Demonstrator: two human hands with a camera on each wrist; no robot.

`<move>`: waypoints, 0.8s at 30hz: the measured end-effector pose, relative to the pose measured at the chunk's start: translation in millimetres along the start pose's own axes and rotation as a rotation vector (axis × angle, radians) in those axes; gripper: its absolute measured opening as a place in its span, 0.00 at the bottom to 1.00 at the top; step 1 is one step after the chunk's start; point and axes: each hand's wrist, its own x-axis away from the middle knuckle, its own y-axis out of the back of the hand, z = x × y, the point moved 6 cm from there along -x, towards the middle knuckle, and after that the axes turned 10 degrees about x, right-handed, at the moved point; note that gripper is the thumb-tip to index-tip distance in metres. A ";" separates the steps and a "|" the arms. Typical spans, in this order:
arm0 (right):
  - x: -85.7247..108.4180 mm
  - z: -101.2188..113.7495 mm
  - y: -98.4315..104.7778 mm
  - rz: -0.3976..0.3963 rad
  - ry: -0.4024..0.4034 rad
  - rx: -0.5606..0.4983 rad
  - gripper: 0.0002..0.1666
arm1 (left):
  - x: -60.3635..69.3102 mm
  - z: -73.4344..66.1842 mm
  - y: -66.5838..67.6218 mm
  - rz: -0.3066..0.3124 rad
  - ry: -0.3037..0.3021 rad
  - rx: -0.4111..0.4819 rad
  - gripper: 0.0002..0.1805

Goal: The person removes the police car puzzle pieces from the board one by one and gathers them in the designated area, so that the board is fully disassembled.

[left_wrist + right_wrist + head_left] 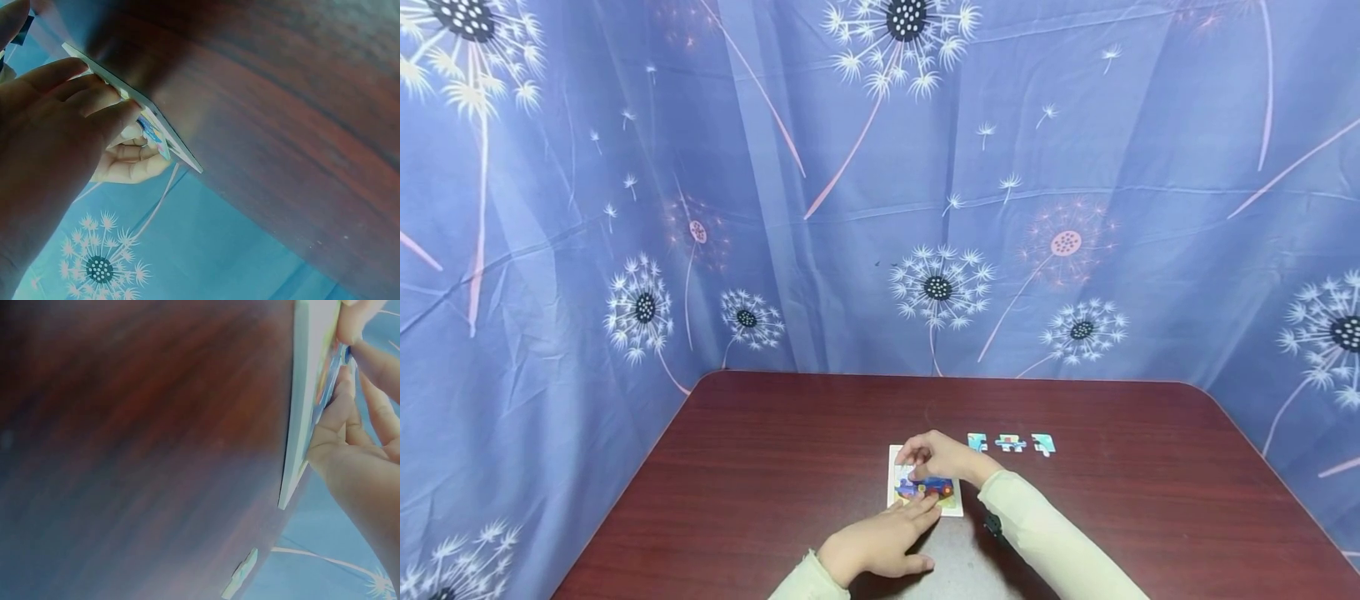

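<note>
Puzzle piece (154,134), clamped in the pinching grip of the right hand (936,458), at the left side of the board (892,479); left hand (887,536) rests straight-fingered, nearer.

No readable words, labels, brands, numbers or signs in any view.
No lettering can be made out on the partly covered puzzle board (892,477), the three loose puzzle pieces (1011,442), the table (760,467) or the blue curtain (880,171); fine print on the pieces would be too small to tell.
</note>
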 end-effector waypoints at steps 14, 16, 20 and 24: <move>1.0 -1.5 1.1 -0.033 0.015 -0.023 0.14 | 1.5 0.4 0.1 0.002 0.005 0.017 0.36; 1.8 -1.1 1.3 -0.041 0.016 -0.048 0.14 | 1.6 -0.1 -0.8 -0.002 -0.002 0.016 0.36; 2.8 -2.5 2.4 -0.066 0.006 -0.106 0.14 | 1.4 -1.2 -1.2 -0.008 -0.003 0.011 0.36; 3.4 -4.3 3.7 -0.096 -0.015 -0.140 0.14 | 1.1 -1.3 0.7 -0.006 0.007 0.013 0.36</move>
